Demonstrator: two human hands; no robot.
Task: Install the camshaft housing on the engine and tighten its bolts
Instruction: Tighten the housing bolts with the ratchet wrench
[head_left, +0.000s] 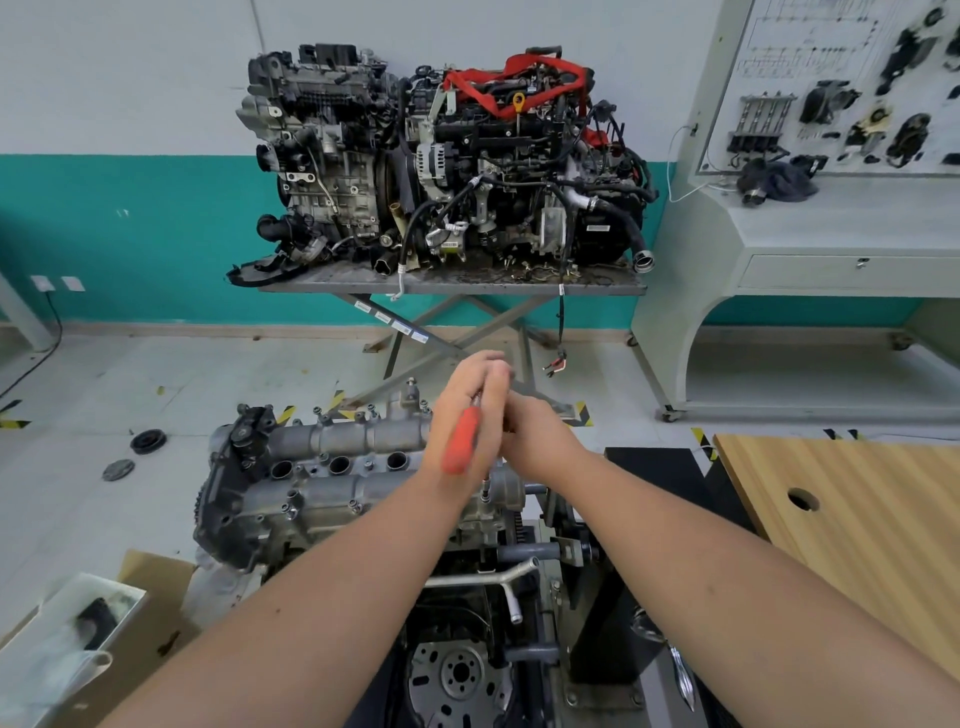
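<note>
The grey camshaft housing (332, 462) lies on top of the engine (363, 525) on a stand in front of me. Several bolts (318, 411) stand up along its far edge. My left hand (467, 415) grips a ratchet wrench with a red handle (460, 439) above the housing's right end. My right hand (540, 441) is curled round the wrench's head end, pressed against the left hand. A thin extension with a socket (485, 491) drops from the hands to a bolt at the housing's right end.
Two other engines (441, 161) sit on a scissor lift table behind. A wooden table (852, 525) with a hole is at the right. A cardboard box (140, 613) with a plastic bag lies at the lower left. Round parts (148, 441) lie on the floor.
</note>
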